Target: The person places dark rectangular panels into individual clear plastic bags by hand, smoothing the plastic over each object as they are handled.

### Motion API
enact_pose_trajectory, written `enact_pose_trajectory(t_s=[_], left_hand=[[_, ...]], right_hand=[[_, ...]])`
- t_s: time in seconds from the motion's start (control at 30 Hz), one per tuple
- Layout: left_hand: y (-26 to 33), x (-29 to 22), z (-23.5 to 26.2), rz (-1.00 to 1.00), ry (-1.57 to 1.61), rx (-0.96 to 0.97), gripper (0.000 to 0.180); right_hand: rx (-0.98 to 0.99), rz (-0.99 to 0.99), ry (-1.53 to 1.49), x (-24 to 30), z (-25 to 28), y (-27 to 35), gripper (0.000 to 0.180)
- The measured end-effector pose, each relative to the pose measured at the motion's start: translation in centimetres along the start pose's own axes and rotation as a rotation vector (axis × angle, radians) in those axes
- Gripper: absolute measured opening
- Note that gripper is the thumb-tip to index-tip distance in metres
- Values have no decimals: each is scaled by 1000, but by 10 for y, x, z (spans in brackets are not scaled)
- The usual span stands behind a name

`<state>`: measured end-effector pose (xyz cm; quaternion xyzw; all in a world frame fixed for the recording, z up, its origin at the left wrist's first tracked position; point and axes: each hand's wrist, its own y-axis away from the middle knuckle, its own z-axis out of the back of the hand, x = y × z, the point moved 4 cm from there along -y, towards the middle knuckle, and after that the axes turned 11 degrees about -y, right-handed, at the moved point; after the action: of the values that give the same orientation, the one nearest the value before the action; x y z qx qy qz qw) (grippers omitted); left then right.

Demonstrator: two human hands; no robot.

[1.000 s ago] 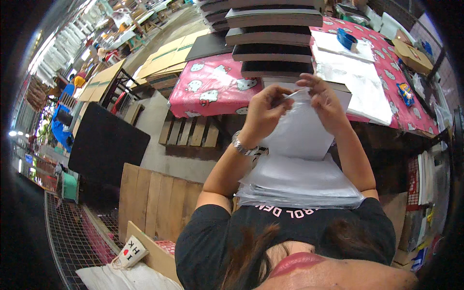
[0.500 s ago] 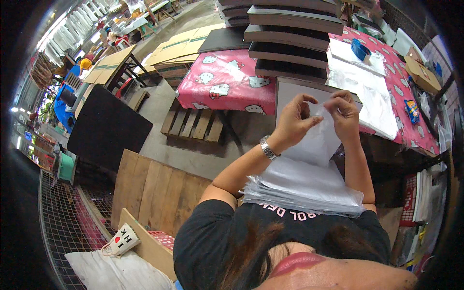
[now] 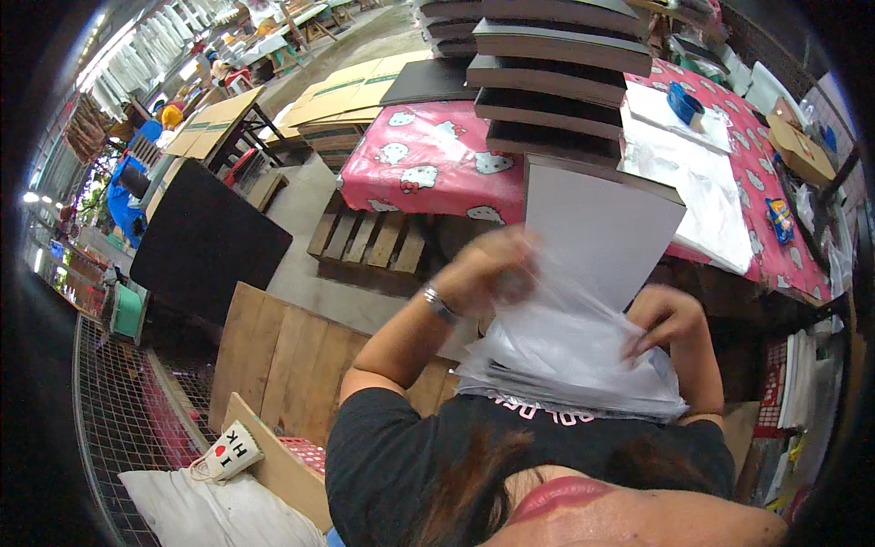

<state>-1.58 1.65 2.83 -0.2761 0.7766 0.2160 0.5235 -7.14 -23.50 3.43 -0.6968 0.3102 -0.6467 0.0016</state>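
A stack of thin clear plastic sheets or bags [image 3: 583, 387] lies against the front of my black shirt. My left hand [image 3: 499, 269], blurred by motion, is closed on the edge of the top clear plastic sheet [image 3: 561, 314] and lifts it at the left. Lower down at the right, my right hand [image 3: 667, 321] has bent fingers at the sheet's other side; blur hides whether they grip it. Just beyond the plastic, a pale flat board [image 3: 597, 223] rests tilted on a dark-edged pile.
Black-topped stacked boards [image 3: 551, 100] rise beyond the pale board. A pink patterned tablecloth [image 3: 415, 150] covers the table, with white sheets [image 3: 688, 187] and a blue tape roll [image 3: 684, 103] at right. A wooden bench [image 3: 301, 351] and black panel [image 3: 210, 246] stand at left.
My hands were raised close together over the pale board with plastic between them. Both have come down toward me and apart, the left one moving leftward, uncovering more of the board.
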Motion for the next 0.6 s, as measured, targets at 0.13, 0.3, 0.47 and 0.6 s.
enact_pose_trajectory(t_s=[0.13, 0.3, 0.47, 0.6], left_hand=[[1, 13, 8, 76, -600, 121, 22], [-3, -12, -1, -218, -650, 318, 30], [-7, 24, 6, 92, -468, 426, 20], [-8, 21, 0, 132, -740, 349, 26]], right_hand=[[-625, 158, -198, 17, 4, 0, 20], [-364, 54, -295, 4, 29, 50, 29], [-800, 188, 48, 20, 26, 39, 29], [-1073, 193, -235, 1, 33, 66, 25]])
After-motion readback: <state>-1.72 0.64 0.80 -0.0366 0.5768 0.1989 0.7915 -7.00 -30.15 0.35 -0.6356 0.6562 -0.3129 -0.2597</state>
